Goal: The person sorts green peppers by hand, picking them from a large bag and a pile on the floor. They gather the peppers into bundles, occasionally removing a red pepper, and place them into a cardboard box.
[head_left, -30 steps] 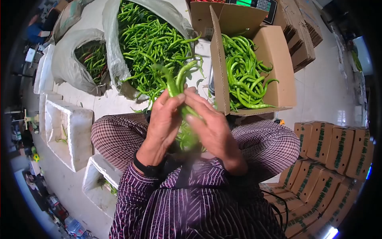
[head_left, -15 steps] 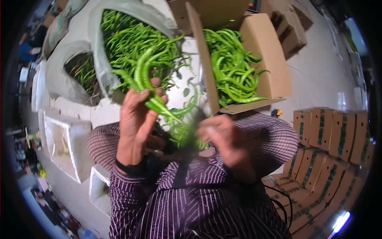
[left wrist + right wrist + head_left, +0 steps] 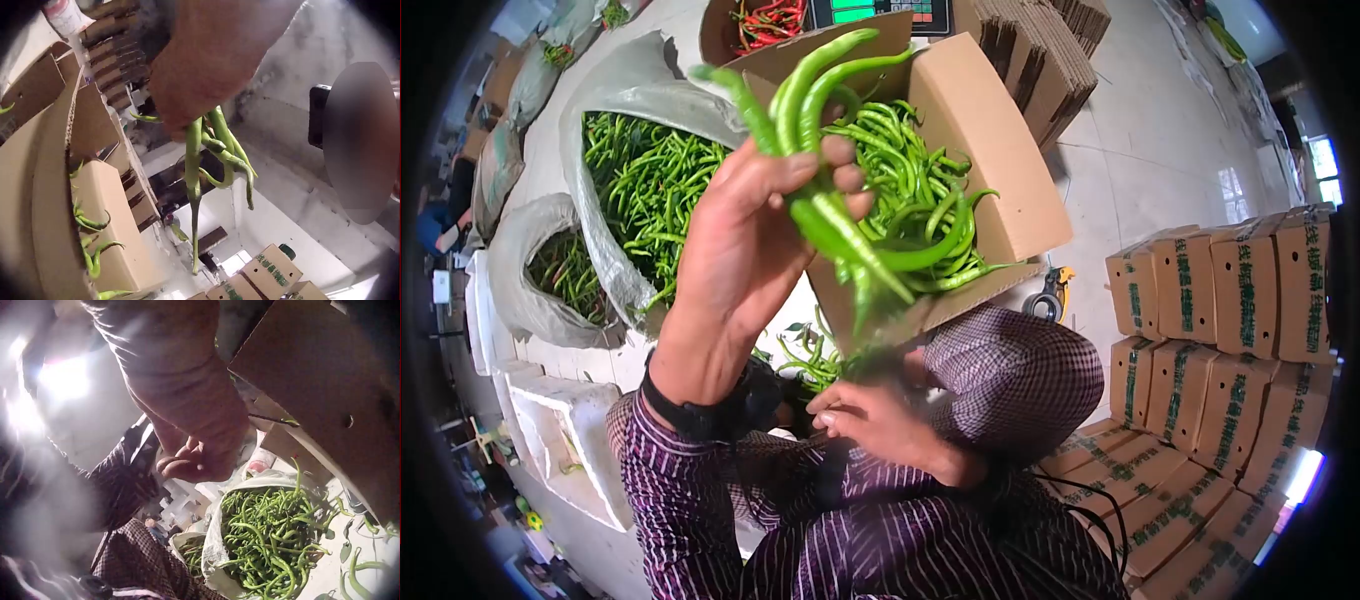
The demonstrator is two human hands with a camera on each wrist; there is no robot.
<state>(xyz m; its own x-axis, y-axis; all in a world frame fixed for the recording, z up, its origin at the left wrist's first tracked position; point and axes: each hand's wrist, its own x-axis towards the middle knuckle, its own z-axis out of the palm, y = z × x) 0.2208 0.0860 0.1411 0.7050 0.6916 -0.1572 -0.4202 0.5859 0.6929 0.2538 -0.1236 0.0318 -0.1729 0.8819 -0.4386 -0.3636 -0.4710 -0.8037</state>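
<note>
My left hand (image 3: pixel 745 215) grips a small bunch of long green chili peppers (image 3: pixel 813 105), thumb on one side and curled fingers on the other. It is raised near the left side of an open cardboard box (image 3: pixel 995 130), and the bunch overlaps the box in the head view. Stems and pepper ends (image 3: pixel 194 156) hang below that hand in the left wrist view. Many green chili peppers (image 3: pixel 920 160) lie inside the box. Low before my lap, my right hand (image 3: pixel 890 425) holds nothing; its fingers (image 3: pixel 181 467) are loosely bent.
A large sack (image 3: pixel 605 225) of green peppers and a smaller sack (image 3: pixel 510 270) stand at left. White foam boxes (image 3: pixel 600 400) lie below them. Red peppers (image 3: pixel 770 25) and a scale (image 3: pixel 880 12) are at the back; stacked cartons (image 3: pixel 1180 290) and a tape dispenser (image 3: pixel 1055 290) at right.
Both hands were together at the peppers a second ago. My left hand has since carried the bunch up and over toward the box, while my right hand came away lower. The head view has shifted.
</note>
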